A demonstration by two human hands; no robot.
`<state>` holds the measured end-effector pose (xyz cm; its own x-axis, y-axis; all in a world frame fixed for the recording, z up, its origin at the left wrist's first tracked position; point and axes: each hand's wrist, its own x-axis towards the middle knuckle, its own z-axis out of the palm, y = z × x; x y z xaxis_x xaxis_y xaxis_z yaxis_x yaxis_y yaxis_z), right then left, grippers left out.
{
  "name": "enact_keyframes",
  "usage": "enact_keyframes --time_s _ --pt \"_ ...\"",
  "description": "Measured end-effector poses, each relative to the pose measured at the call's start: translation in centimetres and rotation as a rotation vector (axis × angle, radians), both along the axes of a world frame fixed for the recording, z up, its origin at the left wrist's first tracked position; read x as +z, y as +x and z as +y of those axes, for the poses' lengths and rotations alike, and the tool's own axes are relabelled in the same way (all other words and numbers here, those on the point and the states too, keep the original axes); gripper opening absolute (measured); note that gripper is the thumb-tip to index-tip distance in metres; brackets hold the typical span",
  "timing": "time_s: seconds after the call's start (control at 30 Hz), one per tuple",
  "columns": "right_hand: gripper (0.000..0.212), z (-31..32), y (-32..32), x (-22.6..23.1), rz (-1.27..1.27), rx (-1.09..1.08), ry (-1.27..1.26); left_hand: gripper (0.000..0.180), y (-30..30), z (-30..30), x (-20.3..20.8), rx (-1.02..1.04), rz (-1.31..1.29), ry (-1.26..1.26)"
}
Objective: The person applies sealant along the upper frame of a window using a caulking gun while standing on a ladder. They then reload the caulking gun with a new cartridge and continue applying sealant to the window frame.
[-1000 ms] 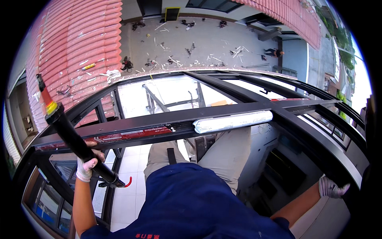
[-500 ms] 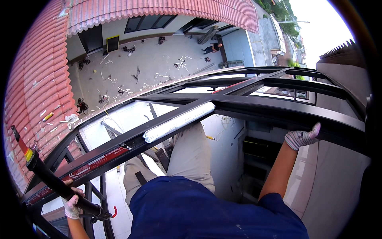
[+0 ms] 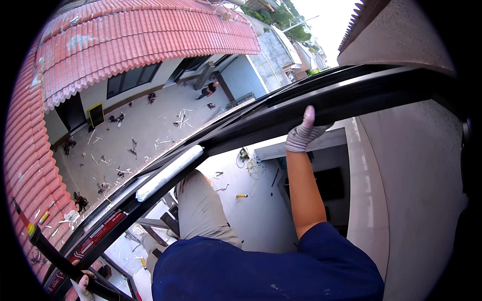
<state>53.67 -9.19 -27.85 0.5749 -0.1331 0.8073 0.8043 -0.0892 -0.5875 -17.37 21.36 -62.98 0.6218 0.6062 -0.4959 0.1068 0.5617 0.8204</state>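
Observation:
My right hand (image 3: pixel 303 131), in a knitted glove, is closed around a black metal frame beam (image 3: pixel 351 98) that runs up to the right. My left hand (image 3: pixel 83 284), also gloved, grips a long black caulking gun (image 3: pixel 47 251) at the lower left edge of the view. A white sealant tube (image 3: pixel 168 172) lies along the black frame. Beside it on the frame rests a flat red and black tool (image 3: pixel 98 237). My khaki trouser legs (image 3: pixel 203 210) and blue shirt show below the frame.
Red tiled roofs (image 3: pixel 125 45) lie far below on the left. A concrete yard (image 3: pixel 145 130) strewn with scraps sits below them, with a person (image 3: pixel 208 90) near a doorway. A grey rendered wall (image 3: pixel 427 195) rises on the right. Floor below holds a cable and small tools.
The view has swung right and tilted. My right hand has moved up and inward along the black beam. My left hand with the caulking gun has slid to the lower left corner.

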Motion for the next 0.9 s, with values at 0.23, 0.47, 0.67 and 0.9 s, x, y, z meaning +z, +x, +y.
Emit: enact_keyframes --time_s 0.23,0.47,0.67,0.9 --pt "0.089 0.0 0.7 -0.3 -0.067 -0.031 -0.025 0.072 -0.2 0.2 0.9 -0.029 0.059 -0.002" --pt "0.086 0.7 0.7 -0.2 -0.102 0.024 -0.015 0.073 -2.1 1.4 -1.2 -0.114 0.014 0.034" --pt "0.094 -0.5 2.0 -0.8 -0.091 0.075 -0.019 0.054 -2.7 2.5 -3.7 -0.113 -0.054 -0.052" --pt "0.106 0.5 1.4 -0.5 -0.045 0.026 -0.042 0.041 -0.5 0.9 0.2 -0.065 -0.04 -0.027"
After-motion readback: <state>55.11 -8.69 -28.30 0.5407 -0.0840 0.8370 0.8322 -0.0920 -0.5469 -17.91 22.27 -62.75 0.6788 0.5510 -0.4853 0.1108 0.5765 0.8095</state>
